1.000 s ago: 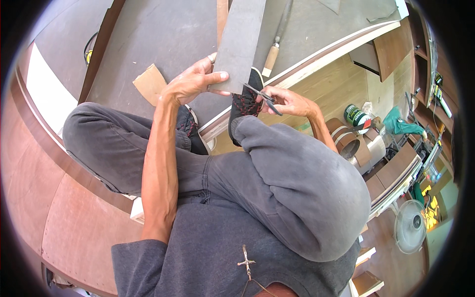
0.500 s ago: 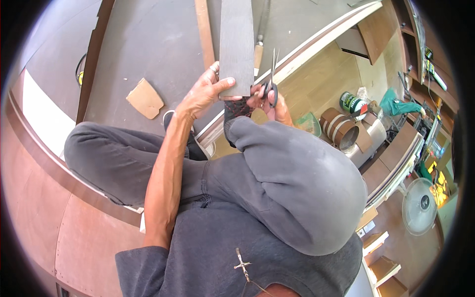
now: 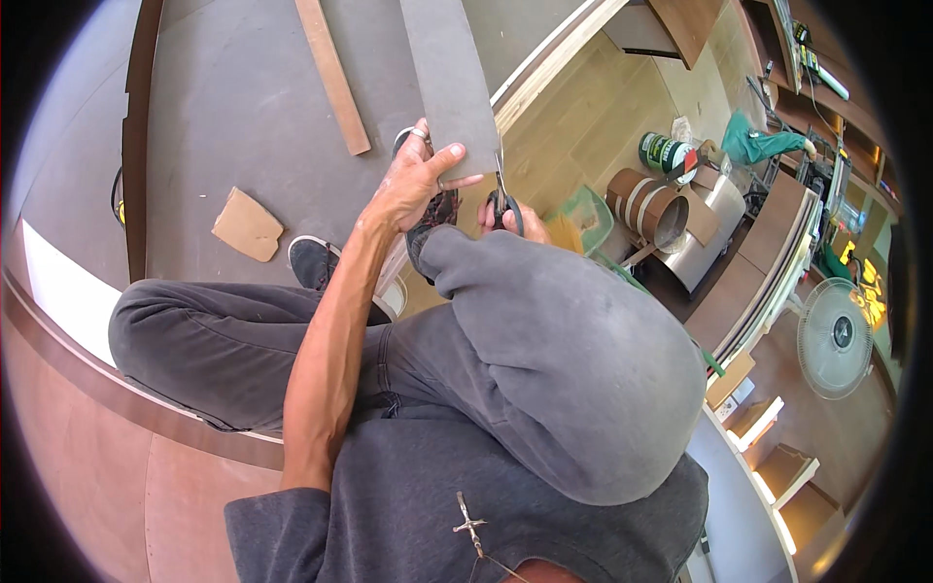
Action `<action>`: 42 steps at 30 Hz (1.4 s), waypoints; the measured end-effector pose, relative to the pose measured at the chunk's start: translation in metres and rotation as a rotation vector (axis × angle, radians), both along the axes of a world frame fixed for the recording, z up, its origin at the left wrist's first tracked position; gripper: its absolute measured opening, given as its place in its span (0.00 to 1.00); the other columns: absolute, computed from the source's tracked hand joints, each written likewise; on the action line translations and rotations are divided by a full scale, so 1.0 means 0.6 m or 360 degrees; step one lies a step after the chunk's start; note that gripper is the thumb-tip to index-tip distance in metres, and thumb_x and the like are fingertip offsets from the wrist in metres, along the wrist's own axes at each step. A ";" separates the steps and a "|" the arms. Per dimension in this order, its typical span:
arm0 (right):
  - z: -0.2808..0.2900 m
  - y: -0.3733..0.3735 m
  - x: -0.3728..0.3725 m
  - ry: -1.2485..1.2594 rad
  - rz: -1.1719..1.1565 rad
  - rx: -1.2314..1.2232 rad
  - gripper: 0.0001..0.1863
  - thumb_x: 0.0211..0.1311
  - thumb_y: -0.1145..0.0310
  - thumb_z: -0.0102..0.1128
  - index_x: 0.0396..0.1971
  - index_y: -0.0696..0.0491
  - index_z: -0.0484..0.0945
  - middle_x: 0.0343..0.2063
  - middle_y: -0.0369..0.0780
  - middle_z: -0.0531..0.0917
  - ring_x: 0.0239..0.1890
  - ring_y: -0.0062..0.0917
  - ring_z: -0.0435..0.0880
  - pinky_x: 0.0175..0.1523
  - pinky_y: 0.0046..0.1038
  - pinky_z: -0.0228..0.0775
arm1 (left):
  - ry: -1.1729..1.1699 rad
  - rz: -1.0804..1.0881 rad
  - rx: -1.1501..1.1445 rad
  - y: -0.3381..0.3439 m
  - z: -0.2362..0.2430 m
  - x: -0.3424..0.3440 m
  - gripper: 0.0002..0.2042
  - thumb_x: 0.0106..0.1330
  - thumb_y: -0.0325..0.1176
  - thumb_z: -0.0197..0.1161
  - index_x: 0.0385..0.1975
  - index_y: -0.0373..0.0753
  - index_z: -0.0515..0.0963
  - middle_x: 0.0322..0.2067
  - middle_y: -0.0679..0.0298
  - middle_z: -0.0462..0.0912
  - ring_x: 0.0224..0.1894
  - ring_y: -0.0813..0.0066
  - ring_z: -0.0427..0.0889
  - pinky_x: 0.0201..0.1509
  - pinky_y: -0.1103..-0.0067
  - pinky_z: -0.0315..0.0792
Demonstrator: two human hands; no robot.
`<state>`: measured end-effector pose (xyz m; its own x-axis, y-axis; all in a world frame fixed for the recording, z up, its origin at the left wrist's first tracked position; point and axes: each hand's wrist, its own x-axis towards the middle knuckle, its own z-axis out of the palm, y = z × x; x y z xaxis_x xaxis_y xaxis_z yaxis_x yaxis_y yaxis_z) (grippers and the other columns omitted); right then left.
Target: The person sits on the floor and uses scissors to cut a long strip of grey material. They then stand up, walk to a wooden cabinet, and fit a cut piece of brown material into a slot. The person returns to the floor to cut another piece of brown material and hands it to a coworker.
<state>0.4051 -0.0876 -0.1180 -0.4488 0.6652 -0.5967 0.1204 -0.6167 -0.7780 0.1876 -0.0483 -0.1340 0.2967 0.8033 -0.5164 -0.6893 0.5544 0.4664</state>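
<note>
My left hand (image 3: 410,187) grips the near end of a long flat grey strip (image 3: 449,83), thumb on top and fingers beneath. The strip runs away from me toward the top edge of the view. At its near right corner is a pair of scissors (image 3: 503,202) with black handles, held in my right hand (image 3: 530,226). The blades point away from me along the strip's right edge; whether they touch it I cannot tell. My raised right knee (image 3: 564,340) hides part of the right hand and its forearm.
On the grey surface ahead lie a narrow brown strip (image 3: 335,83) and a tan scrap (image 3: 248,225). To the right are a green tub (image 3: 590,219), a brown roll (image 3: 637,199), a green can (image 3: 664,153) and a fan (image 3: 834,335).
The grey strip's far end has swung left. The scissors have come nearer to me, by the strip's corner. The view has shifted, and the wooden-handled tool beside the strip no longer shows.
</note>
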 end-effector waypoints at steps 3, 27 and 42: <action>0.005 0.014 0.005 0.0026 0.0065 -0.0021 0.28 0.64 0.37 0.53 0.28 0.51 0.68 0.26 0.32 0.68 0.29 0.16 0.63 0.36 0.22 0.56 | 0.0000 -0.0035 -0.0019 -0.002 -0.004 -0.003 0.32 0.68 0.29 0.59 0.68 0.35 0.49 0.60 0.51 0.65 0.61 0.60 0.71 0.58 0.64 0.79; 0.009 0.025 -0.020 -0.0142 0.0097 -0.0153 0.20 0.69 0.47 0.52 0.28 0.48 0.68 0.23 0.28 0.62 0.26 0.13 0.59 0.31 0.18 0.52 | 0.0144 -0.0081 -0.0037 -0.008 -0.012 -0.020 0.41 0.66 0.33 0.62 0.68 0.28 0.39 0.62 0.41 0.60 0.63 0.53 0.68 0.58 0.65 0.79; -0.008 -0.007 -0.040 0.0693 -0.0313 -0.0538 0.30 0.63 0.34 0.51 0.34 0.51 0.71 0.35 0.36 0.72 0.37 0.21 0.72 0.45 0.25 0.65 | 0.0026 -0.0098 -0.0002 -0.009 -0.006 -0.028 0.35 0.67 0.33 0.62 0.68 0.34 0.48 0.61 0.49 0.63 0.63 0.57 0.68 0.60 0.62 0.76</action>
